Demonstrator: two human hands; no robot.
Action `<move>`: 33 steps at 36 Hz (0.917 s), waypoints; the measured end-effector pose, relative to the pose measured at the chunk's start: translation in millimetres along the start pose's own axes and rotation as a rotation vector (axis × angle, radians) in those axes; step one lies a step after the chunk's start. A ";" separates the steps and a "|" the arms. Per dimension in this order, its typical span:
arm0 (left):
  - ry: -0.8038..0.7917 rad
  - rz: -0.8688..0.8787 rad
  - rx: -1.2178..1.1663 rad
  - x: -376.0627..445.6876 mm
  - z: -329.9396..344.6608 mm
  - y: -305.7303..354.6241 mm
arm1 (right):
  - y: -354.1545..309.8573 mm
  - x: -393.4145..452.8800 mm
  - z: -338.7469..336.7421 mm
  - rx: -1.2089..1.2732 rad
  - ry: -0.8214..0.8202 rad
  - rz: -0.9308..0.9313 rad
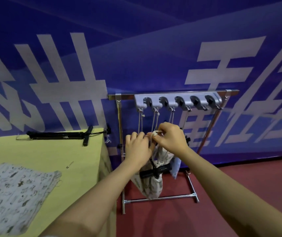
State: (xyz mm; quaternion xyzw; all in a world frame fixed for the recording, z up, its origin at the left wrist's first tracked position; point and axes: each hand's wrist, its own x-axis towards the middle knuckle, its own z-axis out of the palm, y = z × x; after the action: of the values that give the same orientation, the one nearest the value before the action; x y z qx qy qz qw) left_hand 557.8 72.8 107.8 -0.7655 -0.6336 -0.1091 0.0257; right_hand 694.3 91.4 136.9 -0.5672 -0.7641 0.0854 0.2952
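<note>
A metal rack (172,93) stands on the red floor with a grey hook rail (177,101) along its top bar. Pale drawstring cords (155,120) hang from the rail's left hooks. Below them hangs a patterned cloth bag (152,185) with a black folded umbrella (154,171) poking out. My left hand (137,147) and my right hand (170,135) meet in front of the cords. My right hand pinches a white cord loop (154,133); my left hand's fingers curl around the cord just beside it.
To the left stands a table with a yellow cover (51,156). On it lie another patterned cloth bag (13,189), a black folded umbrella (59,135) at the far edge and a small metal pin (69,164). A blue banner wall (136,57) is behind the rack.
</note>
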 end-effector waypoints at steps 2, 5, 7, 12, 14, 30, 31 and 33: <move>-0.010 0.006 -0.014 5.8 1.3 22.5 | 23.1 -3.5 -9.2 0.018 -0.034 -0.002; -0.013 0.001 -0.060 11.5 7.1 63.6 | 56.2 -10.3 -29.1 0.068 -0.032 -0.032; -0.019 -0.016 -0.096 14.2 10.7 86.2 | 73.8 -13.4 -41.1 0.080 -0.032 -0.034; 0.004 -0.114 -0.338 25.0 17.1 136.8 | 121.5 -17.9 -68.9 0.057 -0.062 -0.030; -0.003 -0.170 -0.510 32.1 21.8 153.7 | 137.1 -19.3 -79.4 0.052 -0.065 -0.011; -0.131 -0.419 -1.003 138.3 38.1 235.8 | 247.1 32.4 -118.0 0.149 -0.037 0.123; -0.129 -0.424 -1.004 137.4 39.0 235.8 | 248.1 31.0 -117.2 0.161 -0.041 0.138; -0.123 -0.414 -0.974 154.5 46.3 237.9 | 260.9 43.9 -112.2 0.194 -0.034 0.174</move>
State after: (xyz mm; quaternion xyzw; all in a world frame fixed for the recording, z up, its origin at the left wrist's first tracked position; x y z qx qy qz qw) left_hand 823.0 183.4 117.0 -0.5527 -0.6479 -0.3482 -0.3919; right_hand 960.8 198.0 122.0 -0.5985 -0.7051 0.1938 0.3272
